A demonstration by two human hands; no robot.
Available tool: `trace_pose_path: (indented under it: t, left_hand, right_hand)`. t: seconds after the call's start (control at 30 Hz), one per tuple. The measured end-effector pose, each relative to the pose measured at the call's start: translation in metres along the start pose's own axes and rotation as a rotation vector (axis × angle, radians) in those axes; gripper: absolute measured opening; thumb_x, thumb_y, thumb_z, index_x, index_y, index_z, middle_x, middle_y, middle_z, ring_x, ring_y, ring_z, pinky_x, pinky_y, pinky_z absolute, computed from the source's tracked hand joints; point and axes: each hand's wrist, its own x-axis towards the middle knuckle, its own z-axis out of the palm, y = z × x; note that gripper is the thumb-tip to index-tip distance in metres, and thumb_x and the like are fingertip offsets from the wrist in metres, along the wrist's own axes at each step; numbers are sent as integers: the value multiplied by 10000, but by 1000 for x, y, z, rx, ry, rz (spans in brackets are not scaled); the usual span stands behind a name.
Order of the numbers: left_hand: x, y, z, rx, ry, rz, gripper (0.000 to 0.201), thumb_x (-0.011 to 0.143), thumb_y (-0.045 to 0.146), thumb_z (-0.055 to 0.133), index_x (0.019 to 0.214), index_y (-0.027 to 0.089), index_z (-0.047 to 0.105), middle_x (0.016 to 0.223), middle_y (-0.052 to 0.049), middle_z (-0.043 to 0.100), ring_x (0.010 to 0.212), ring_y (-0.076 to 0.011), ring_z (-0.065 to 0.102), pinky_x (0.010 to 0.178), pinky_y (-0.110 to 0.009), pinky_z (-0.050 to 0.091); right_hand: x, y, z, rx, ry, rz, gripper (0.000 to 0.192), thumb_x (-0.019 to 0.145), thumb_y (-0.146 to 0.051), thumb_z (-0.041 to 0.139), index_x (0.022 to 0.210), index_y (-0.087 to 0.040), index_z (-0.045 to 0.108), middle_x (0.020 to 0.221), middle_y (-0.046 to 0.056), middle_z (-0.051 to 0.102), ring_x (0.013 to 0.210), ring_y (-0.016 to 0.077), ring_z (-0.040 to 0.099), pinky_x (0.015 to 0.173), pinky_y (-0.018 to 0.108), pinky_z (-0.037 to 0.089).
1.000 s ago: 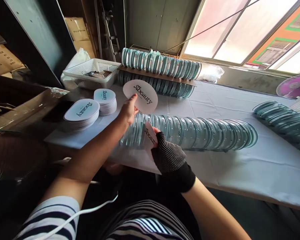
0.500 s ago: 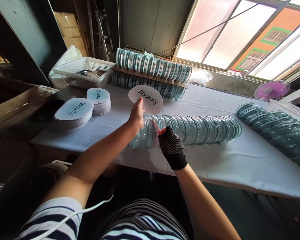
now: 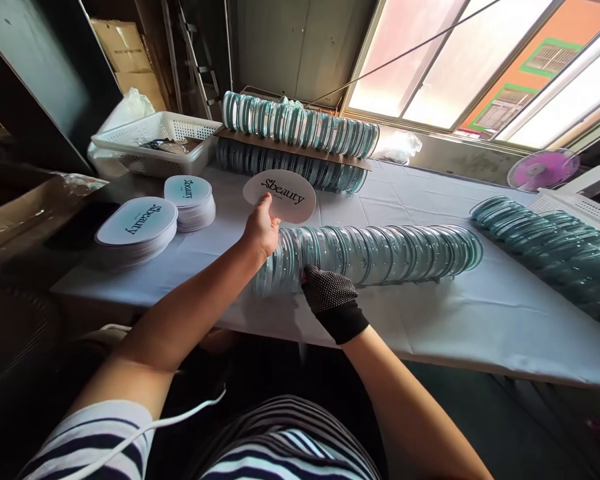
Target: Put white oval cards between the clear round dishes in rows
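Observation:
In my left hand (image 3: 263, 230) is a white oval card (image 3: 290, 207) printed "Sbeauty", pinched with the thumb on its face; whether more cards lie behind it I cannot see. My right hand (image 3: 330, 292), in a black dotted fingerless glove, has its fingers curled against the near side of a row of clear plastic cases (image 3: 400, 257) with teal rims. The fingertips are partly hidden, so what they grip I cannot make out. To the left stand a large stack of printed cards (image 3: 137, 227) and a smaller card stack (image 3: 187, 200).
Two more rows of cases (image 3: 300, 130) lie at the back, one above cardboard. A white basket (image 3: 155, 137) with small items stands back left. Further cases (image 3: 545, 253) fill the right side near a pink fan (image 3: 543, 170). A white cloth (image 3: 430, 320) covers the table.
The card between my right fingers and the cases no longer shows. My right hand has moved slightly left and down. My left hand still holds its card, shifted a little left in view.

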Motion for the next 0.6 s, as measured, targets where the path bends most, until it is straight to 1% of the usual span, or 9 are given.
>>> trace_pose_path:
  t: [0.07, 0.17, 0.2, 0.27, 0.37, 0.43, 0.47, 0.5, 0.6]
  left_hand:
    - [1, 0, -2, 10, -17, 30, 342, 958, 268, 483, 1290, 260, 567, 1421, -42, 546, 1291, -163, 520, 1013, -310, 478]
    - [4, -1, -4, 23, -49, 61, 356, 976, 271, 436, 1314, 274, 545, 1427, -31, 540, 1289, -149, 520, 1009, -307, 480]
    - [5, -2, -4, 33, -56, 67, 361, 980, 272, 423, 1321, 273, 539, 1423, -31, 543, 1289, -145, 519, 1009, -302, 479]
    - [6, -2, -5, 50, -57, 80, 366, 984, 284, 412, 1331, 274, 530, 1409, -29, 555, 1288, -137, 520, 1012, -294, 475]
    - [6, -2, -5, 18, -44, 82, 376, 978, 293, 423, 1341, 286, 520, 1356, -24, 597, 1272, -133, 533, 1035, -305, 462]
    - [3, -2, -4, -15, -39, 86, 391, 969, 291, 441, 1354, 290, 507, 1330, -26, 616, 1279, -138, 528, 1053, -319, 448]
    - [2, -3, -3, -23, -33, 97, 397, 966, 289, 447, 1360, 288, 499, 1334, -26, 613, 1291, -140, 517, 1058, -321, 441]
    - [0, -4, -3, -26, -31, 112, 401, 965, 288, 450, 1364, 286, 493, 1349, -27, 602, 1304, -141, 504, 1062, -320, 435]
    - [-5, -8, -1, -2, -54, 148, 384, 968, 289, 441, 1347, 276, 503, 1384, -28, 573, 1324, -141, 483, 1070, -312, 418]
  right_hand:
    - [-3, 4, -1, 268, -123, 78, 253, 962, -270, 386, 1021, -172, 611, 865, 106, 725, 693, 185, 674, 617, 262, 435]
    - [-4, 11, -7, 964, -404, 190, 401, 935, -336, 443, 1305, -182, 440, 918, 83, 736, 509, 132, 604, 539, 258, 478]
    - [-4, 12, -10, 1170, -469, 202, 460, 922, -366, 469, 1341, -193, 390, 949, 78, 736, 489, 122, 589, 526, 260, 489]
    - [0, 13, -15, 1452, -506, 233, 440, 902, -416, 514, 1283, -216, 424, 981, 58, 728, 475, 97, 552, 518, 254, 499]
    - [11, 12, -17, 1583, -577, 339, 302, 874, -458, 579, 998, -185, 542, 847, 19, 703, 438, 64, 455, 480, 222, 463]
    - [19, 12, -17, 1571, -691, 395, 318, 871, -479, 589, 845, -166, 544, 760, 13, 673, 426, 59, 418, 456, 209, 424]
    - [21, 12, -16, 1578, -718, 403, 330, 886, -488, 567, 825, -164, 545, 755, 16, 670, 427, 60, 417, 452, 206, 410]
    - [23, 11, -16, 1604, -709, 401, 333, 906, -493, 531, 846, -166, 556, 777, 21, 677, 430, 63, 424, 457, 206, 407]
    - [22, 8, -16, 1698, -545, 342, 349, 964, -491, 405, 1085, -209, 571, 881, 17, 699, 451, 68, 471, 503, 212, 444]
